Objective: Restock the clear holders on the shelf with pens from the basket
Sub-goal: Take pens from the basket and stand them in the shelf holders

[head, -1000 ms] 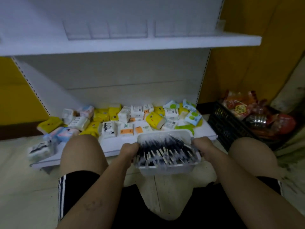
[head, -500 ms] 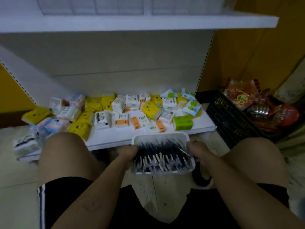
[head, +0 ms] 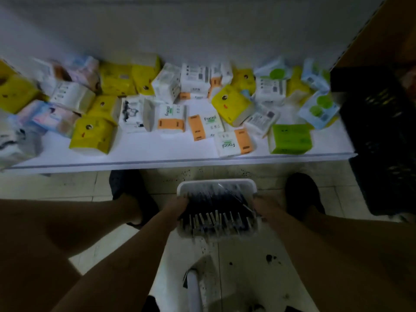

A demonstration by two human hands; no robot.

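Setting: retail shop, shelf aisle. Evidence: white display shelving with plain back panel (head: 202,25) and perforated upright (head: 351,39); bottom shelf (head: 180,159) strewn with wrapped facial tissue packs (head: 171,118) in yellow, green, orange-white and blue; 1 black plastic crate (head: 382,136) alongside; speckled tiled floor (head: 67,185); 1 white basket (head: 216,182) of bulk pens (head: 216,206).

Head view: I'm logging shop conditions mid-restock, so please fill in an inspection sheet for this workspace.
Surface: white lower shelf; tiled floor with dark specks.
Job's things: basket full of pens; clear holders out of view.
Clutter: tissue packs strewn over the shelf.
Grips: left hand and right hand hold the basket's sides.
Cables: nothing seen.
Surroundings: black crate at right.
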